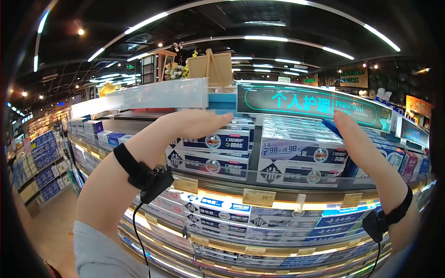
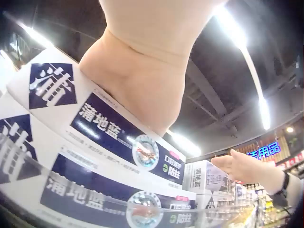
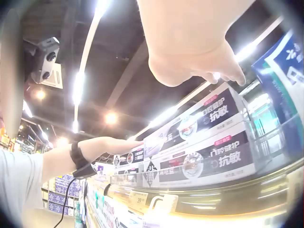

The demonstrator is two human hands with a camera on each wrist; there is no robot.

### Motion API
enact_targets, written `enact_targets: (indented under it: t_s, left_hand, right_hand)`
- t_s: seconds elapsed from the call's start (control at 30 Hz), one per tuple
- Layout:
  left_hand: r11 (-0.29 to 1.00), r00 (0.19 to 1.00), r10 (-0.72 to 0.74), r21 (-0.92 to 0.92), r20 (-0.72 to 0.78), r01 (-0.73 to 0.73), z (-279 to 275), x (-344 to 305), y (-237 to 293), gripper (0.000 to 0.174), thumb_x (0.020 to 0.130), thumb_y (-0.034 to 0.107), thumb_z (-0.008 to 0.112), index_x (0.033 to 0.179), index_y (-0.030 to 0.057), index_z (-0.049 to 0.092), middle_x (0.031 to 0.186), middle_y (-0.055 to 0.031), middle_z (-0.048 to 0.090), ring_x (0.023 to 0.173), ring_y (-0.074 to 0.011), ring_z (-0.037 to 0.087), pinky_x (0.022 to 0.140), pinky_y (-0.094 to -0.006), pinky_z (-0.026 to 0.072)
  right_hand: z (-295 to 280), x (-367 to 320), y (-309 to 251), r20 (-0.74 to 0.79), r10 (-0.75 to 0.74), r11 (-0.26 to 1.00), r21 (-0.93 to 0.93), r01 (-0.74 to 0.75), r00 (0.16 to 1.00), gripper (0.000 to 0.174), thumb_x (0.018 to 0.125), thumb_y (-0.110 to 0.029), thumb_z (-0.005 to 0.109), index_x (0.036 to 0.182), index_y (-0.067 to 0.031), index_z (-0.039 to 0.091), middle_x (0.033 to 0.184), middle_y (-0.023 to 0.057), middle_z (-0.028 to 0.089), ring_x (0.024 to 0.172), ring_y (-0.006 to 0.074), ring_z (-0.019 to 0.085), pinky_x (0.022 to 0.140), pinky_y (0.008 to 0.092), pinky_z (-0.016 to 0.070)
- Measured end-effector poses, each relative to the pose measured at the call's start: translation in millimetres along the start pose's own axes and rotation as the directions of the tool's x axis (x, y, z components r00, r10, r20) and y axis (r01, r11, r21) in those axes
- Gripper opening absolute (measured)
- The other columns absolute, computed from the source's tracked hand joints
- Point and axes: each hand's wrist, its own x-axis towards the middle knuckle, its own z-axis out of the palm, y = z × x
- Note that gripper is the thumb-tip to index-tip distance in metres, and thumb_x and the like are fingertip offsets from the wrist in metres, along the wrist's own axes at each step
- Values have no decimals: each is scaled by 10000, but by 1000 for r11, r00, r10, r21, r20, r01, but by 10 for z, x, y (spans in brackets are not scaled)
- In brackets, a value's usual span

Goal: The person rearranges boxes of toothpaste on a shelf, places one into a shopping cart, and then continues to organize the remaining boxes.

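Observation:
My left hand (image 1: 197, 124) lies flat, palm down, over a stack of white and navy toothpaste boxes (image 1: 232, 139); its fingers point right. In the left wrist view, the heel of the hand (image 2: 135, 80) is at the top edge of the upper box (image 2: 99, 118). My right hand (image 1: 346, 129) reaches over the right end of another stack (image 1: 301, 150), beside a dark blue item (image 1: 332, 128). In the right wrist view, fingers of the right hand (image 3: 194, 57) hang just above the upper box (image 3: 204, 118); contact is unclear.
A clear shelf guard and price tags (image 1: 259, 197) run along the front. Lower shelves hold more boxes (image 1: 218, 215). Behind the stacks stands a lit sign (image 1: 301, 103). Blue cartons (image 1: 387, 155) are at the right, and other shelving (image 1: 46, 160) is across the aisle at left.

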Motion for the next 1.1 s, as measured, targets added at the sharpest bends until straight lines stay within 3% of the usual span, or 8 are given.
enact_targets:
  t_s: [0.1,0.3,0.37,0.47,0.57,0.6,0.73,1.1]
  left_hand:
    - [951,964,265,-161,-19,-264,47,-87,-172,647,1059,549,215,1506,127,419,1529,-154,447,1383,-367,437,1154,-401,344]
    - [952,983,184,-249,9,-176,28,-207,-188,654,1059,553,215,1531,134,386,1553,-161,413,1402,-369,413,1170,-421,317]
    - [946,987,160,-286,13,-149,-6,-240,-183,662,1057,567,211,1542,146,369,1566,-172,391,1419,-377,389,1182,-429,297]
    - [734,962,39,-645,-271,-212,-82,-415,-243,824,1018,665,207,1565,53,290,1605,-246,275,1493,-355,270,1210,-404,214]
    - [548,934,-219,-828,-281,-121,-97,-526,-443,889,999,700,201,1574,24,242,1625,-238,229,1511,-341,230,1212,-434,187]
    - [495,932,-296,-868,-211,-40,-107,-546,-500,906,983,723,201,1595,55,182,1652,-214,159,1532,-343,155,1216,-482,136]
    - [287,953,-265,-955,-151,-71,21,-550,-730,1106,892,839,237,1593,4,56,1637,-301,18,1548,-357,27,1233,-436,48]
    - [-53,980,-190,-996,-62,-73,159,-263,-658,1149,882,844,303,1577,-45,88,1625,-321,96,1520,-383,171,1212,-444,153]
  right_hand:
    - [145,-62,-282,-60,-151,983,-113,144,987,652,1058,-477,391,1457,39,408,1483,248,441,1423,348,386,1159,392,306]
    - [630,133,-801,46,-328,936,-122,331,943,619,1063,-461,370,1395,52,465,1442,253,488,1354,391,456,1112,426,361]
    - [742,292,-1010,278,-229,967,-45,251,933,624,1065,-482,325,1361,36,505,1409,250,523,1325,400,480,1080,452,381]
    - [943,459,-1223,273,-79,982,-144,122,959,668,1054,-535,282,1358,9,522,1377,247,552,1325,389,483,1067,455,385]
    - [1129,581,-1382,208,-80,995,-33,89,975,711,1038,-584,273,1369,-10,529,1366,230,568,1313,368,506,1065,451,381]
    - [1128,607,-1439,273,82,991,82,-108,958,755,1017,-617,305,1463,-25,450,1491,227,466,1415,369,402,1135,503,300]
    - [1379,790,-1401,343,147,915,309,-259,928,856,979,-666,333,1596,-88,197,1656,201,161,1541,383,78,1190,610,60]
    - [1552,864,-1422,306,345,874,242,-423,887,873,973,-686,345,1611,-127,136,1666,197,100,1540,361,82,1212,543,108]
